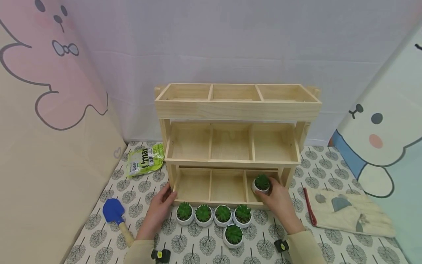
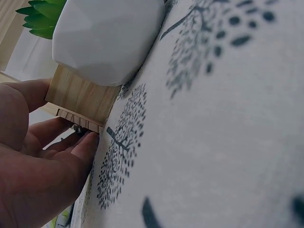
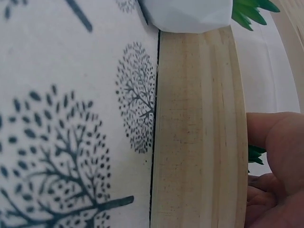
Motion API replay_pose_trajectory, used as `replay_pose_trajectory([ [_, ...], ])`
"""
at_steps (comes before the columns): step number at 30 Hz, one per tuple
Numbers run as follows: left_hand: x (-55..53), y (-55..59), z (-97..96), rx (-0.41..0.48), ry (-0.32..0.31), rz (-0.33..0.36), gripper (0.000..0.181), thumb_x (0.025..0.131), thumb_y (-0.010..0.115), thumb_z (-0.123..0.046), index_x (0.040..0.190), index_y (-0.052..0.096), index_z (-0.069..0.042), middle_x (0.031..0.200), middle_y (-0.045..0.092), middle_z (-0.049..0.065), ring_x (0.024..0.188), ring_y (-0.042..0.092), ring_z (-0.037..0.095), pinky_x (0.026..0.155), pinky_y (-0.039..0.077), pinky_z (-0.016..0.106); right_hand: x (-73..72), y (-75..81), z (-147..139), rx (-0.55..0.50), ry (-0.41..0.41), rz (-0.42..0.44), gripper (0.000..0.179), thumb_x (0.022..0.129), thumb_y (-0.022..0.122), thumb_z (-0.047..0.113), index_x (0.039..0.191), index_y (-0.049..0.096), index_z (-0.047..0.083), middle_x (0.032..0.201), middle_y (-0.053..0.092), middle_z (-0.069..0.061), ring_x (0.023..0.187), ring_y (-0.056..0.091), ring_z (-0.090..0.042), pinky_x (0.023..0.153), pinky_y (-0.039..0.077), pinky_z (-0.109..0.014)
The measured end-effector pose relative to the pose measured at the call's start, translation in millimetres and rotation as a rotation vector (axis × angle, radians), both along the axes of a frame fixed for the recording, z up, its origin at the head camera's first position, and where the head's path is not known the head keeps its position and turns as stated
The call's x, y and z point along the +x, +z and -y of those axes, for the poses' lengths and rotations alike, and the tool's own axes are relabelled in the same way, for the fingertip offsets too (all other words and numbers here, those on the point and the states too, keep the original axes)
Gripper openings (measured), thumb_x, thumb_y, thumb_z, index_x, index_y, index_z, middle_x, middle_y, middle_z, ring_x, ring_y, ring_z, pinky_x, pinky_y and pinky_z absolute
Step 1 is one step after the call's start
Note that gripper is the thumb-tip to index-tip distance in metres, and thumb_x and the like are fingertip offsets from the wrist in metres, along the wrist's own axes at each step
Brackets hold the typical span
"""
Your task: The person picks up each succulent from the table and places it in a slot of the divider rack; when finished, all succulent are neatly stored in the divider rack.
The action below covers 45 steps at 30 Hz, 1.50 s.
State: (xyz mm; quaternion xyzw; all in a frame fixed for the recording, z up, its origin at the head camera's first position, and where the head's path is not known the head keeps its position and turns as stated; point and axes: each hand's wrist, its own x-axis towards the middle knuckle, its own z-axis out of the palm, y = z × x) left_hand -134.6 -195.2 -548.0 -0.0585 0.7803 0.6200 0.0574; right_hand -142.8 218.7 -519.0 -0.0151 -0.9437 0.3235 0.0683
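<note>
A three-tier wooden planter shelf (image 1: pixel 237 111) stands at the back of the table, each tier split into three compartments. In the bottom right compartment, my right hand (image 1: pixel 279 199) holds a small potted succulent (image 1: pixel 262 183) by its white pot; the shelf's front board (image 3: pixel 202 123) hides most of that pot in the right wrist view. My left hand (image 1: pixel 159 211) grips the left end of the bottom tier, thumb at the front corner (image 2: pixel 78 92) and fingers along the outer side. Several more potted succulents (image 1: pixel 203 215) stand before the shelf, one (image 1: pixel 233 235) nearer than the row.
At the left lie a blue toy shovel (image 1: pixel 113 211) with a wooden handle and a green-yellow plastic packet (image 1: pixel 146 160). A folded cloth (image 1: pixel 349 212) with a red edge lies at the right. The tablecloth (image 1: pixel 207 245) has a tree print; curtains (image 1: pixel 230 44) hang around.
</note>
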Motion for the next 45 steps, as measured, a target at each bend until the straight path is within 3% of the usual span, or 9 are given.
replay_pose_trajectory([
  [16, -1.2, 0.2, 0.2, -0.022, 0.008, 0.025, 0.071, 0.109, 0.059, -0.027, 0.165, 0.024, -0.002, 0.167, 0.029, 0.021, 0.152, 0.032, 0.034, 0.123, 0.031, 0.042, 7.5, 7.4, -0.8, -0.004, 0.014, -0.011, 0.078, 0.088, 0.086, 0.03, 0.143, 0.051, -0.012, 0.128, 0.063, -0.037, 0.112, 0.064, -0.053, 0.099, 0.053, -0.065],
  [22, -0.5, 0.5, -0.2, -0.014, 0.005, 0.031, 0.071, 0.109, 0.059, -0.028, 0.165, 0.024, -0.002, 0.167, 0.03, 0.02, 0.152, 0.032, 0.034, 0.123, 0.031, 0.042, 17.0, 12.1, -2.7, -0.032, 0.02, -0.016, 0.083, 0.092, 0.082, 0.039, 0.149, 0.047, -0.01, 0.137, 0.058, -0.036, 0.122, 0.059, -0.054, 0.104, 0.049, -0.066],
  [29, -1.5, -1.0, -0.3, -0.014, 0.006, 0.028, 0.071, 0.109, 0.059, -0.027, 0.165, 0.023, -0.003, 0.167, 0.031, 0.02, 0.152, 0.033, 0.033, 0.123, 0.031, 0.041, 31.4, 17.5, -5.3, -0.073, 0.032, -0.034, 0.079, 0.094, 0.08, 0.037, 0.151, 0.047, -0.006, 0.137, 0.059, -0.035, 0.121, 0.061, -0.053, 0.103, 0.05, -0.066],
  [36, -1.5, -2.9, 0.6, -0.013, 0.006, 0.025, 0.071, 0.109, 0.059, -0.028, 0.165, 0.024, -0.003, 0.167, 0.03, 0.02, 0.151, 0.034, 0.034, 0.122, 0.032, 0.041, 44.0, 20.4, -5.6, -0.126, 0.05, -0.04, 0.074, 0.094, 0.081, 0.027, 0.15, 0.047, -0.009, 0.143, 0.055, -0.032, 0.12, 0.062, -0.051, 0.101, 0.054, -0.059],
  [45, -2.2, -3.9, 1.1, -0.01, 0.006, 0.015, 0.07, 0.109, 0.059, -0.027, 0.165, 0.024, -0.003, 0.167, 0.031, 0.02, 0.151, 0.034, 0.033, 0.122, 0.032, 0.041, 61.6, 24.1, -3.4, -0.19, 0.067, -0.026, 0.074, 0.096, 0.08, 0.029, 0.152, 0.047, -0.007, 0.145, 0.056, -0.029, 0.122, 0.063, -0.047, 0.101, 0.055, -0.05],
])
